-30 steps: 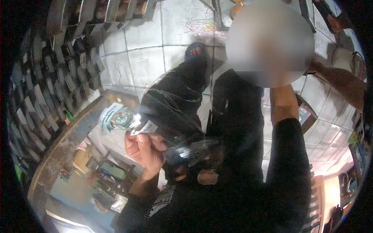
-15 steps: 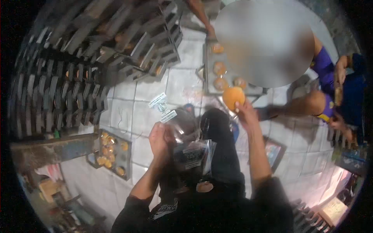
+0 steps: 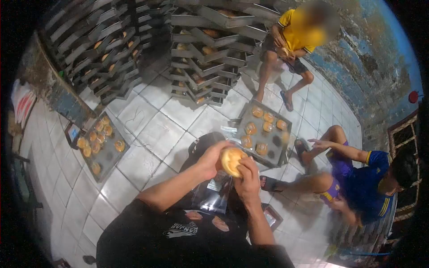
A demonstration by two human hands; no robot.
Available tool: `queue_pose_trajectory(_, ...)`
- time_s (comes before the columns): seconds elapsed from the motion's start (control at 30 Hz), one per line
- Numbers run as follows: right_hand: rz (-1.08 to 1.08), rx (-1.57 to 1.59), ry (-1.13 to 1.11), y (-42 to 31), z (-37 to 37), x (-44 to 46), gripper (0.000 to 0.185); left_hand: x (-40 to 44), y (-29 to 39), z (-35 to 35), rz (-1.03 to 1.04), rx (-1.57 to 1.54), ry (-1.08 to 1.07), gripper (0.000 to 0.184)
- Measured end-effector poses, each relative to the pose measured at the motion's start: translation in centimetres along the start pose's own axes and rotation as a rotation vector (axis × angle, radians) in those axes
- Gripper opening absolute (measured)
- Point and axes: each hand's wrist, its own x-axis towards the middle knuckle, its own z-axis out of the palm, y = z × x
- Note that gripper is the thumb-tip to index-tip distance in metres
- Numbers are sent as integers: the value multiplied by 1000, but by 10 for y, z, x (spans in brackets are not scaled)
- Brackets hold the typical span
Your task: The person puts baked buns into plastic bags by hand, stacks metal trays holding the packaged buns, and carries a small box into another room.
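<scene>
A round golden bun (image 3: 232, 161) is between my hands, its pale underside partly facing up. My right hand (image 3: 248, 178) grips its near right side with bent fingers. My left hand (image 3: 213, 159) is closed at the bun's left edge, and its fingertips are partly hidden. Beyond those fingers shows the white printed label (image 3: 229, 129) of a clear plastic bag, most of it hidden by the hand and bun. More clear plastic bags (image 3: 213, 198) lie on my lap, below the bun.
A tray (image 3: 280, 120) of wrapped buns lies ahead. Another tray (image 3: 114, 156) with buns sits on the tiled floor at left. Stacked metal trays (image 3: 205, 58) rise behind. One person in yellow (image 3: 299, 33) sits beyond; another in blue (image 3: 371, 187) sits at right.
My right hand has brought the bun from over the front tray back to my left hand. The view has swung, showing more of the room and both people.
</scene>
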Motion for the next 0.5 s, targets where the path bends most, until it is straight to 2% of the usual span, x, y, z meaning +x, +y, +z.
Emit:
queue_pose_trajectory(0.07, 19, -224, -285, -31, -8, 27, 34, -9, -1, -8, -72, -105, -51, 33)
queue_pose_trajectory(0.1, 26, -229, -276, -36, 0, 27, 34, -8, 1, -15, -79, -95, -56, 33)
queue_pose_trajectory(0.17, 89, -63, -323, -49, 25, 27, 44, -6, 16, -33, -17, -264, -95, 33)
queue_pose_trajectory(0.2, 96, -3, -422, -59, 33, 25, 52, 3, 22, -58, -31, -274, -238, 32)
queue_pose_trajectory(0.23, 98, 16, -412, -58, 42, 22, 52, -1, 16, -63, -26, -258, -225, 32)
queue_pose_trajectory(0.3, 5, -146, -358, -48, 61, 21, 50, -8, -12, -56, 311, -110, -101, 35)
queue_pose_trajectory(0.33, 7, -195, -355, -47, 56, 27, 49, -35, -13, -29, 267, 12, 49, 37)
queue_pose_trajectory(0.5, -13, -141, -376, -38, 45, 48, 48, -17, -1, -28, 370, -93, -32, 42)
